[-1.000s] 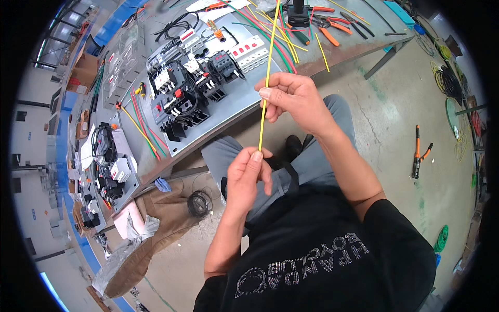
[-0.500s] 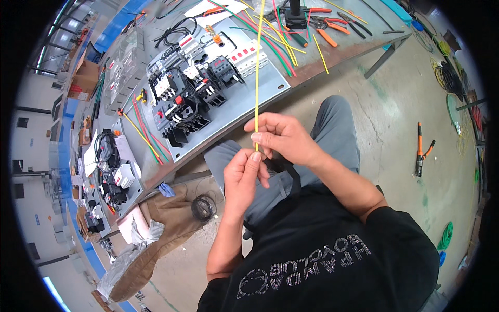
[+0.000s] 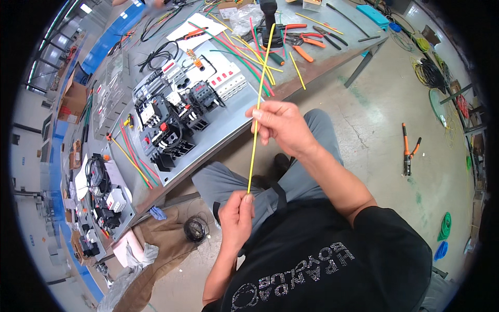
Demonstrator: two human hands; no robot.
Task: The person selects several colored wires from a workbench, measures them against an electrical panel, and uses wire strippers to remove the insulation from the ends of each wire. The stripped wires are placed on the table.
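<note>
Head view, single frame. I see a yellow-green wire (image 3: 258,112) held taut between both hands, running almost straight from low centre up toward the workbench (image 3: 312,62).

Left hand (image 3: 236,218): closed in a pinch on the lower end of the wire, thumb and forefinger tips meeting at the very end, other fingers curled in. It sits low, above the grey trouser leg (image 3: 218,182).

Right hand (image 3: 280,125): higher and further out, fingers folded around the wire partway up its length, thumb pressed against it. The wire passes through this grip and its free upper end reaches on over the bench edge, ending near a black tool handle (image 3: 268,13).

Wire position: in the air in front of the seated person, between knees and bench, touching nothing but the two hands as far as I can tell.

Surroundings: a metal panel (image 3: 208,140) with mounted switchgear and breakers lies tilted on the bench to the left of the hands. Loose cut wires (image 3: 239,49) in red, green and yellow lie across the bench top, with orange-handled pliers (image 3: 301,44) just beside them. An orange-handled crimping tool (image 3: 407,151) lies on the concrete floor, well apart to the right. A small coil of black wire (image 3: 195,229) lies on the floor near the left hand.
</note>
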